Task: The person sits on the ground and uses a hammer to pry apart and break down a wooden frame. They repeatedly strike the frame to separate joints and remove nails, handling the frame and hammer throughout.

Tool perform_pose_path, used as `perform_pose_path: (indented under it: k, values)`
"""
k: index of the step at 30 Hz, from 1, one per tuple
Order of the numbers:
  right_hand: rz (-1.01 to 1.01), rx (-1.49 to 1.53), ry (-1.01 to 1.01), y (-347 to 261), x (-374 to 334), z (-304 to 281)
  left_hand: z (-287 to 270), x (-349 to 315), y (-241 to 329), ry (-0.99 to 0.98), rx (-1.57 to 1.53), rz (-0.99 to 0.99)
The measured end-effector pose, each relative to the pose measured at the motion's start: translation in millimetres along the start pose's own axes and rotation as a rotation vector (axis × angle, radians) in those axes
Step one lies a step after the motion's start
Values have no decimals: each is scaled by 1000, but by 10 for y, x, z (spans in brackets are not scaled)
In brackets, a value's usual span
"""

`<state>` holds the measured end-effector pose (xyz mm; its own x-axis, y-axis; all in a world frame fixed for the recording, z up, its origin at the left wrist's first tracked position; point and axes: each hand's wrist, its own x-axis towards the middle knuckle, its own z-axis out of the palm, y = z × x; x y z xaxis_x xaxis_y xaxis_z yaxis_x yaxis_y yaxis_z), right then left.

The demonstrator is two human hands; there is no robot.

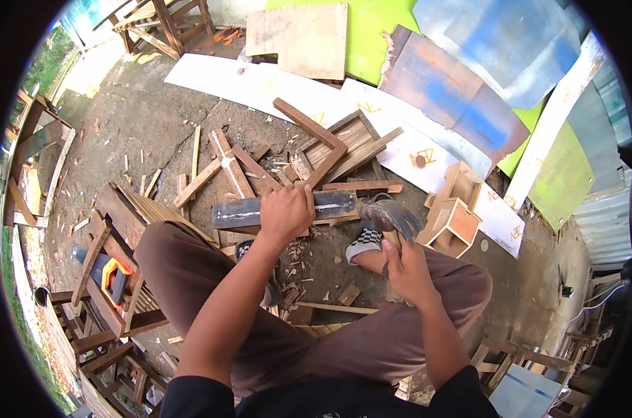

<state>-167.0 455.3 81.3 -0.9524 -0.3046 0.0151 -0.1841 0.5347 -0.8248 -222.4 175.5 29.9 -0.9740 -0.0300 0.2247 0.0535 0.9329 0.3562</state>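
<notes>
My left hand [288, 211] is closed around the near end of a brown wooden strip [328, 167], above a dark bar [236, 214] with a whitish streak along its top. A second strip [305, 120] meets the first at a corner, forming an L. What lies beneath my palm is hidden. My right hand [408, 270] grips the wooden handle of a hammer [394, 217], its broad dark head raised just right of the bar's end. Beyond the bar lie several loose wood pieces [231, 164] and a shallow wooden frame [351, 136].
A small light wooden box [454, 212] with compartments stands right of the hammer. At left, a handsaw [116, 280] with an orange-and-black handle rests by a slatted wooden piece [131, 230]. White boards [253, 83] and painted sheets [462, 97] lie beyond; wood scraps [349, 295] litter the ground.
</notes>
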Motion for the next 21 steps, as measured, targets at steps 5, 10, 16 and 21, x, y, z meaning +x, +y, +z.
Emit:
perform_pose_path:
  k: [5, 10, 16, 21]
  values:
    - [-48, -220, -23, -410, 308, -178, 0, -3, 20, 19, 6, -19]
    - [-167, -165, 169, -819, 327, -293, 41, -9, -2, 57, 29, 13]
    - [-174, -337, 31, -389, 471, 2, 37, 16, -16, 45, 21, -3]
    - [-13, -385, -15, -250, 461, -56, 24, -1, 21, 65, 9, -4]
